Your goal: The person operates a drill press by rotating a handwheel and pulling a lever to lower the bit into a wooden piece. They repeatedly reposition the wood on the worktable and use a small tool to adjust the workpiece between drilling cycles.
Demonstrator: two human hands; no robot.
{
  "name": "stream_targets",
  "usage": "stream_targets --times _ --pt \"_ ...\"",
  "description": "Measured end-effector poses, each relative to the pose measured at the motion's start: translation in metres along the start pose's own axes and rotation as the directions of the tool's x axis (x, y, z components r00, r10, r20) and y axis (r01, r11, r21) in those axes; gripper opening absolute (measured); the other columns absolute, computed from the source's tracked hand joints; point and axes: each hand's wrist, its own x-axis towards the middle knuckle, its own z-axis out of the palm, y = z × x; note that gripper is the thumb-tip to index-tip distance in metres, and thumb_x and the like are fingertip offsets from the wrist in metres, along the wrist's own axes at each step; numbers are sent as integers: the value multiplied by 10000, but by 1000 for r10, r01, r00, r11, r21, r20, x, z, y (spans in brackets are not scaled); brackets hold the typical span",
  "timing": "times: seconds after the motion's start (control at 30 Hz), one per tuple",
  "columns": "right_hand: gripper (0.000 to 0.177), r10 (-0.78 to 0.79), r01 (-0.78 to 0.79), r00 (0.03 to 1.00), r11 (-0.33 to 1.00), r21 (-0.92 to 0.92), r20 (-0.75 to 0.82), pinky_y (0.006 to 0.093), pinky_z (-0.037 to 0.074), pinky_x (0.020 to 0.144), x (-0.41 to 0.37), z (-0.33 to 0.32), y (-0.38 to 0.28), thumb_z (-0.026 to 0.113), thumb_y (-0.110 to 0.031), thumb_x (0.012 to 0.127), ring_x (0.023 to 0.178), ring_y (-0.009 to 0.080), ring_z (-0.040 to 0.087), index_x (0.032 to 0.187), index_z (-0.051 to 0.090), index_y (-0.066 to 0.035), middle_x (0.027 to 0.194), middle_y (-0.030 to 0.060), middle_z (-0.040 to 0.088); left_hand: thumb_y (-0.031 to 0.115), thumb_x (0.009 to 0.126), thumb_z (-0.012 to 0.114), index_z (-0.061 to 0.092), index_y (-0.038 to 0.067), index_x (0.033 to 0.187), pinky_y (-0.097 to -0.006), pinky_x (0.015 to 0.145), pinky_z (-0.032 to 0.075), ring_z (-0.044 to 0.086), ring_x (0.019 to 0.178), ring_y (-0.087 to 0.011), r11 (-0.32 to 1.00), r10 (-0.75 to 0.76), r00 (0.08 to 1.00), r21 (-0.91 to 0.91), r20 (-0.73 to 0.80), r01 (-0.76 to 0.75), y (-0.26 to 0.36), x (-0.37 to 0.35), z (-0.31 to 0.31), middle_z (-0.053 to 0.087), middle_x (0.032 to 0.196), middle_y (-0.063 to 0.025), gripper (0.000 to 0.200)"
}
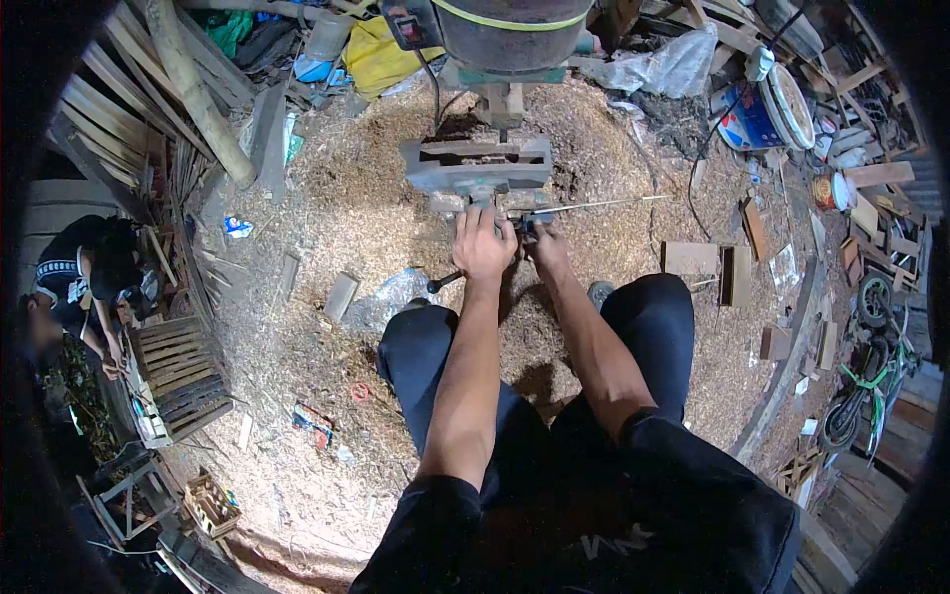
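Observation:
A metal vise with a wood piece in its jaws sits under a dark machine body. My left hand rests at the vise's front, fingers curled together over a part beneath that I cannot make out. Close beside it, my right hand is closed around a small dark part at the vise's front, mostly hidden by the fingers. A thin pale rod sticks out rightward from near the right fingertips. Below my left wrist a bar with a black knob shows.
Wood shavings cover the floor. Wooden blocks lie to the right, near a paint bucket and a small green bike. A black cable runs at upper right. Another person works at left beside a slatted wooden piece.

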Motion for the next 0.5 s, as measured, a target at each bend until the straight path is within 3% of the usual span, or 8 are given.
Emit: stream_targets --times 0.07,0.1,0.13,0.2,0.23,0.3,0.37,0.5 --pt "315 83 -85 992 996 11 99 363 449 654 12 3 5 663 -268 899 758 178 557 1010 638 25 858 71 630 194 729 594 641 79 824 -443 746 504 572 895 -316 1000 -26 999 -13 45 27 2 0 -4 585 898 -106 156" --pt "316 60 -69 996 988 137 69 353 463 688 -9 9 -13 699 -231 871 776 187 572 1021 614 34 857 84 631 198 725 593 640 72 825 -445 759 506 577 912 -320 999 -24 998 -32 65 26 0 0 -4 595 909 -109 167" --pt "320 -141 139 989 990 -38 -52 349 466 702 -14 14 -8 702 -230 870 783 188 577 1025 604 32 864 90 634 200 723 593 640 70 827 -444 760 508 580 913 -320 999 -21 998 -30 57 22 -1 -1 -2 600 915 -109 173" --pt "330 -557 447 813 783 -433 -169 340 474 728 -18 19 1 706 -230 867 798 191 588 1034 586 29 878 102 640 206 721 593 642 67 832 -442 760 510 586 915 -320 999 -16 999 -27 40 17 -2 -2 0 608 925 -109 184" --pt "350 -477 386 853 850 -358 -211 346 483 774 -11 22 8 720 -238 859 814 198 601 1030 565 26 919 123 652 208 720 592 643 66 835 -442 757 512 589 912 -320 999 -17 999 -31 44 18 -3 -2 1 610 926 -110 189" --pt "368 -162 162 987 987 -16 -14 350 485 771 6 10 14 731 -245 851 817 200 602 1037 573 30 925 119 653 214 720 589 645 64 840 -442 749 516 594 906 -320 999 -19 998 -41 54 21 -4 -2 1 614 928 -113 200" --pt "392 87 -159 948 962 221 305 342 481 757 -12 -2 -14 751 -257 835 818 194 599 1063 594 20 934 94 652 218 722 586 645 62 841 -444 738 517 595 892 -321 998 -22 999 -49 48 24 -4 -3 1 613 920 -115 204" --pt "379 72 -133 964 965 227 256 347 479 717 -8 -2 -8 759 -245 825 800 186 587 1074 609 -2 923 70 643 224 725 582 645 60 833 -447 724 519 597 875 -322 998 -22 1000 -52 11 23 -2 -2 1 612 900 -119 206"
